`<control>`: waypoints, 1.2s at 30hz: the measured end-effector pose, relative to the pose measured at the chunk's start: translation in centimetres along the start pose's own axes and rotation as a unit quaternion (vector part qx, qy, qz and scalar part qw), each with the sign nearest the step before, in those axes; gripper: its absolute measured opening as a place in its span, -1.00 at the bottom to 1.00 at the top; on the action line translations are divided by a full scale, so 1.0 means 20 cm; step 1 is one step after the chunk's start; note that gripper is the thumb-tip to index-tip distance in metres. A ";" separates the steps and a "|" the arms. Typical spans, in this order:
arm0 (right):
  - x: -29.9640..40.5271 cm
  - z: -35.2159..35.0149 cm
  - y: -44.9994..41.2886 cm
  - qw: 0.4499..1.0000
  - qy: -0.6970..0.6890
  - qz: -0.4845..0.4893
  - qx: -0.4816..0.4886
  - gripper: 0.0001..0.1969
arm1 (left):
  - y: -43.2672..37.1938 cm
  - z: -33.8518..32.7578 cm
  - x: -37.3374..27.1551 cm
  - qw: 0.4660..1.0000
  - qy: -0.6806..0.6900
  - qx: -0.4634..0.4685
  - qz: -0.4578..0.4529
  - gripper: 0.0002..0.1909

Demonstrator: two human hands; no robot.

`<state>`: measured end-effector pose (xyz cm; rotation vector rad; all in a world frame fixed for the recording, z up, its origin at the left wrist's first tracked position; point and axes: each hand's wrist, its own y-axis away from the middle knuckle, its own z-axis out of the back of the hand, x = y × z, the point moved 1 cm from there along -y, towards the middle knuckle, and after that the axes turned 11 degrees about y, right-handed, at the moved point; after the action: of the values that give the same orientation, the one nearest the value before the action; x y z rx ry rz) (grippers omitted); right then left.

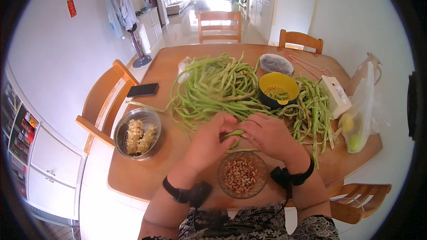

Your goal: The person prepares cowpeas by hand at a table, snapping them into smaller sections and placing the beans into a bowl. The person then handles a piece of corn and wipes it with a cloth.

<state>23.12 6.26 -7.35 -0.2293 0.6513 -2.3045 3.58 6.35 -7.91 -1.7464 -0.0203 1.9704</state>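
My left hand (213,136) and my right hand (268,135) meet above the near middle of the table, both holding a short green bean pod (236,133) between the fingers. Part of the pod is hidden by the fingers. Just below the hands stands a clear glass bowl (262,170) with shelled reddish-brown beans (241,175) in it. Beyond my hands spreads a big heap of long green beans (213,88). Right of it lies a second pile of limp, browned pods (312,106).
A yellow colander (270,81) in a dark bowl holds bean pieces. Left are a clear container (156,140) with corn cobs (136,131) and a phone (142,90). Right are a tissue box (335,96), a plastic bag (362,113) with fruit and a pink hanger (308,65). Wooden chairs (220,26) surround the table (186,193).
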 end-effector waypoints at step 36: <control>-0.02 -0.06 0.02 0.790 -0.524 -0.269 -0.168 -0.79 | 0.01 -0.05 0.16 0.984 0.176 -0.021 -0.018 -0.88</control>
<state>23.20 6.74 -8.58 -1.9057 0.3919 -2.0383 4.32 7.06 -11.21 -2.0810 0.0273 1.6216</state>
